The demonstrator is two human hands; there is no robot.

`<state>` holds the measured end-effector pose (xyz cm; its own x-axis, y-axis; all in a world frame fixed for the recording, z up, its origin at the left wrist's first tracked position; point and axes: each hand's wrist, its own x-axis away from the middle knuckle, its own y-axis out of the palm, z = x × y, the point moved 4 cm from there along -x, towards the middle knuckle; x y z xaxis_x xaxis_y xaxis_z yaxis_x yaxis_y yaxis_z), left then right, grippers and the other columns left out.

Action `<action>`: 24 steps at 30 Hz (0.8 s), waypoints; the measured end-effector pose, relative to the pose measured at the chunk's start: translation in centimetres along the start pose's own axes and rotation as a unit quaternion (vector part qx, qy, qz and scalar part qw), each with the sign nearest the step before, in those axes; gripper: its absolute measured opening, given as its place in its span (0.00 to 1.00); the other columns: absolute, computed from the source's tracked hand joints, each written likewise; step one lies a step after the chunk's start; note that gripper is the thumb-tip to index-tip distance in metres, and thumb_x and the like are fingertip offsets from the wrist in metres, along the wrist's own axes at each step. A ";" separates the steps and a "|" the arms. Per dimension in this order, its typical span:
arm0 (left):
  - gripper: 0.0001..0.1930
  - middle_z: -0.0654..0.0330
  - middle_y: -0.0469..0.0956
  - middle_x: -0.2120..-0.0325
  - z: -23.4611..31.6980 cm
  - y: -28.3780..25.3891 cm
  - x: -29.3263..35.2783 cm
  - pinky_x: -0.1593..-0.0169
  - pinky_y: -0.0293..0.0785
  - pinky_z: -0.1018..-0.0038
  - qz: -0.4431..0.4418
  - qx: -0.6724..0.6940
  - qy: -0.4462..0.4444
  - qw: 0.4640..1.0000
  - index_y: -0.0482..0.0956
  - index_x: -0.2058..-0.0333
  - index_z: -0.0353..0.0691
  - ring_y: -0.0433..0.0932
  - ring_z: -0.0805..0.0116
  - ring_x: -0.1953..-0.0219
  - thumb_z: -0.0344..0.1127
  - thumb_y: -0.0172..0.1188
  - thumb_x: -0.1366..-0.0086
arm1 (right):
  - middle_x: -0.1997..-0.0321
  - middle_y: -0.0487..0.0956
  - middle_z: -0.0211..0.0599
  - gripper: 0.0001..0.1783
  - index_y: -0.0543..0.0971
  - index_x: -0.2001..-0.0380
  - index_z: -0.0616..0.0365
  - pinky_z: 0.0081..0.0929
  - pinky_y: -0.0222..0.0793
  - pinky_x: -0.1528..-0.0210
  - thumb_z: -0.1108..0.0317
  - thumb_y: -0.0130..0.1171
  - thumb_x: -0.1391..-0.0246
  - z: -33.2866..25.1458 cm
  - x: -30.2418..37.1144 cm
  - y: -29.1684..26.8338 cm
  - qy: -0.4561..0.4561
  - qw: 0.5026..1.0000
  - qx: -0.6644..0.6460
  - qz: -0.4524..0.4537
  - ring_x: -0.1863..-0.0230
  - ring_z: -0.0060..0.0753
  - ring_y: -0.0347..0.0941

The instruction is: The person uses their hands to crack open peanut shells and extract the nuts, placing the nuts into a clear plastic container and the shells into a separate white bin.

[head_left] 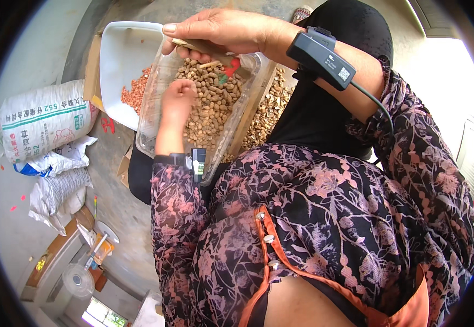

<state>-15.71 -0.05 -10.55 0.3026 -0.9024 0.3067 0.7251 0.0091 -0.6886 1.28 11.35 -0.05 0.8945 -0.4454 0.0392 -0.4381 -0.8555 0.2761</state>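
Observation:
Unshelled peanuts (pixel 215 103) fill much of a clear plastic box (pixel 148 117) on my lap. My left hand (pixel 178 102) is over the peanuts with its fingers curled together; anything in them is hidden, and the fingertips are slightly blurred. At the box's far edge, my right hand (pixel 218 30) is closed around a flat brown tool, wood-like in look (pixel 215 50), whose pale end (pixel 180 42) shows by the thumb. Its exact kind is unclear. Something red and green (pixel 230 70) lies at the far side of the peanuts.
A white tub (pixel 116 65) with reddish shelled peanuts (pixel 136 91) stands at the left. Broken shells (pixel 267 106) lie to the right, beyond a wooden edge (pixel 252 111). Sacks (pixel 46 122) and a fan (pixel 78 280) are farther left. My wrists carry black devices (pixel 321 60).

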 end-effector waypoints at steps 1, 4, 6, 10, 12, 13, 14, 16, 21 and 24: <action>0.11 0.58 0.78 0.68 0.0 -0.2 0.7 0.63 0.74 0.73 -0.035 0.205 -0.071 0.975 0.77 0.59 0.33 0.78 0.69 0.66 0.27 0.59 0.42 | 0.77 0.69 0.21 0.28 0.80 0.58 0.61 0.12 0.63 0.74 0.44 0.49 0.39 0.0 0.1 0.0 0.000 1.000 0.000 0.001 0.76 0.12 0.63; 0.12 0.56 0.78 0.65 2.7 -2.2 3.5 0.64 0.74 0.76 -0.040 0.459 -0.031 0.887 0.74 0.56 0.30 0.78 0.70 0.65 0.25 0.57 0.39 | 0.78 0.70 0.21 0.29 0.80 0.59 0.61 0.12 0.63 0.75 0.43 0.50 0.39 0.0 -0.1 0.5 -0.030 0.997 0.066 -0.020 0.77 0.12 0.63; 0.12 0.53 0.78 0.64 4.5 -3.6 5.0 0.62 0.75 0.76 -0.038 0.493 -0.030 0.868 0.73 0.55 0.30 0.78 0.68 0.65 0.24 0.56 0.38 | 0.79 0.70 0.22 0.29 0.81 0.60 0.61 0.13 0.62 0.76 0.43 0.49 0.39 0.0 -0.1 1.0 -0.001 0.993 0.113 -0.030 0.78 0.12 0.63; 0.12 0.52 0.78 0.65 6.6 -6.3 7.9 0.60 0.77 0.74 -0.044 0.570 0.030 0.820 0.72 0.55 0.31 0.78 0.67 0.65 0.23 0.55 0.38 | 0.80 0.70 0.22 0.28 0.81 0.60 0.57 0.15 0.62 0.76 0.42 0.49 0.40 -1.1 0.3 3.0 0.014 0.980 0.192 -0.055 0.78 0.14 0.65; 0.11 0.52 0.78 0.65 7.4 -7.3 9.1 0.61 0.77 0.75 -0.028 0.589 0.064 0.805 0.72 0.56 0.32 0.78 0.67 0.65 0.23 0.55 0.38 | 0.78 0.71 0.22 0.26 0.80 0.57 0.57 0.15 0.63 0.74 0.45 0.50 0.38 0.2 -0.4 3.4 0.070 0.977 0.184 -0.085 0.76 0.14 0.65; 0.11 0.52 0.78 0.65 7.6 -7.5 9.5 0.61 0.77 0.75 -0.026 0.589 0.065 0.805 0.72 0.56 0.32 0.78 0.67 0.65 0.23 0.55 0.38 | 0.77 0.72 0.22 0.25 0.79 0.55 0.58 0.14 0.63 0.73 0.47 0.51 0.38 0.4 -0.5 3.9 0.036 0.979 0.169 -0.110 0.75 0.13 0.65; 0.11 0.52 0.78 0.65 7.8 -7.8 9.9 0.62 0.77 0.75 -0.012 0.583 0.068 0.810 0.72 0.56 0.32 0.78 0.67 0.66 0.22 0.56 0.38 | 0.76 0.72 0.21 0.24 0.78 0.53 0.59 0.14 0.63 0.72 0.49 0.51 0.38 0.5 -0.5 4.2 0.003 0.979 0.154 -0.134 0.74 0.12 0.66; 0.11 0.52 0.78 0.65 7.9 -8.2 10.4 0.62 0.77 0.76 0.001 0.577 0.071 0.814 0.71 0.57 0.32 0.78 0.67 0.66 0.22 0.56 0.39 | 0.72 0.75 0.22 0.24 0.76 0.51 0.61 0.15 0.66 0.66 0.52 0.55 0.39 -0.1 -0.1 4.9 -0.019 0.975 0.145 -0.166 0.69 0.12 0.67; 0.10 0.54 0.79 0.67 8.3 -8.3 11.4 0.62 0.77 0.77 0.052 0.513 0.074 0.854 0.73 0.58 0.31 0.78 0.69 0.68 0.23 0.57 0.39 | 0.63 0.80 0.29 0.25 0.76 0.50 0.62 0.22 0.69 0.56 0.53 0.58 0.42 -0.3 0.6 6.1 -0.092 0.963 0.197 -0.157 0.60 0.16 0.70; 0.09 0.55 0.79 0.68 8.6 -8.2 11.9 0.63 0.76 0.77 0.061 0.505 0.084 0.857 0.74 0.58 0.31 0.78 0.70 0.68 0.24 0.57 0.38 | 0.62 0.80 0.37 0.25 0.75 0.50 0.62 0.26 0.69 0.55 0.54 0.59 0.43 -0.6 1.1 6.6 -0.168 0.952 0.213 -0.145 0.58 0.24 0.73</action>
<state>-12.72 -7.13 4.35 0.3832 -0.9164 0.1161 0.8851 0.4002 0.2375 -0.56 5.38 2.41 0.9353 -0.1729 -0.3088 -0.2382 -0.9529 -0.1880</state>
